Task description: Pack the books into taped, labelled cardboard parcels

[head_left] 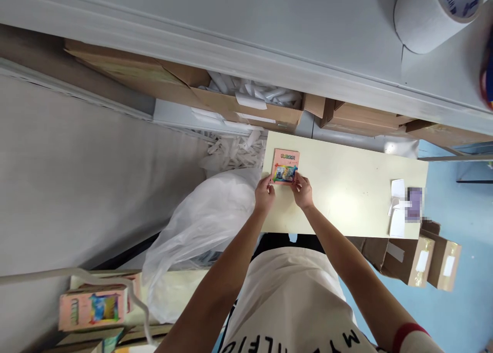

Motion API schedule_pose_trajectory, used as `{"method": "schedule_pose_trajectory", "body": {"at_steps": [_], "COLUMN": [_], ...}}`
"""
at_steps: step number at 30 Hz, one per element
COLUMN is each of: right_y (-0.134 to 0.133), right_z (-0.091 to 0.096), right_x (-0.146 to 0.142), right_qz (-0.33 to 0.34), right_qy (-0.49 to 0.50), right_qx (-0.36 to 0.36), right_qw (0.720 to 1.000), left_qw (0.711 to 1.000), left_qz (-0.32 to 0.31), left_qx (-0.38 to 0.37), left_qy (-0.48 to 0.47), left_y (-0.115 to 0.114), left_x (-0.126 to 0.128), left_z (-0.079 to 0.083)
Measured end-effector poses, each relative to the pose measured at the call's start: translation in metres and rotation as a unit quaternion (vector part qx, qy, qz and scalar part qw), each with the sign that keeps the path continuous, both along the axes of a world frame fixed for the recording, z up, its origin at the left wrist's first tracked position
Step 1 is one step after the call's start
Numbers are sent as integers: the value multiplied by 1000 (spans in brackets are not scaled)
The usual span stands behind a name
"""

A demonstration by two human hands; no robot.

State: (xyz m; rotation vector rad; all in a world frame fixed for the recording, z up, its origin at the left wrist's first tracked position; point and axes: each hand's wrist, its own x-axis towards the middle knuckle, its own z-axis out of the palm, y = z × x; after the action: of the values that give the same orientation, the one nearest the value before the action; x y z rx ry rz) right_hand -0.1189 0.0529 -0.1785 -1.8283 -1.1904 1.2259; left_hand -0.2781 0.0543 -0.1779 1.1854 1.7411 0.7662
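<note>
A pink booklet (286,160) with a colourful picture on its cover lies on the cream table (339,173), near its left end. My left hand (265,192) grips the lower left corner of the booklet, fingers pinched. At the lower right corner my right hand (302,190) does the same, thumb and fingers closed on the edge. Whether this is one booklet or a thin stack I cannot tell.
White paper pieces (396,209) lie at the table's right end. Left of the table are a plastic bag (204,204) and paper scraps (239,152). More pink booklets (92,309) are stacked lower left. Cardboard boxes (404,258) stand right; a shelf (269,24) holds a tape roll (423,19).
</note>
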Motion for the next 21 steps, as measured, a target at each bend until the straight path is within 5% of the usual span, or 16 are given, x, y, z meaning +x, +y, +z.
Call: {"method": "schedule_pose_trajectory", "body": {"at_steps": [7, 11, 15, 21], "right_y": [-28, -36, -11, 52], "right_z": [11, 43, 109, 236], "right_x": [13, 43, 96, 201], "right_qz": [-46, -97, -157, -222], "right_qy": [14, 26, 22, -36], "right_qx": [4, 47, 145, 326], "right_qw": [999, 994, 977, 918], "left_qw": [996, 990, 981, 953], "left_qz": [89, 135, 94, -21], "left_qx": [-5, 39, 108, 211], "left_qy": [-6, -10, -133, -215], "left_y": [-18, -12, 29, 100], "left_x": [-3, -5, 20, 104], "left_z": [-1, 21, 77, 196]}}
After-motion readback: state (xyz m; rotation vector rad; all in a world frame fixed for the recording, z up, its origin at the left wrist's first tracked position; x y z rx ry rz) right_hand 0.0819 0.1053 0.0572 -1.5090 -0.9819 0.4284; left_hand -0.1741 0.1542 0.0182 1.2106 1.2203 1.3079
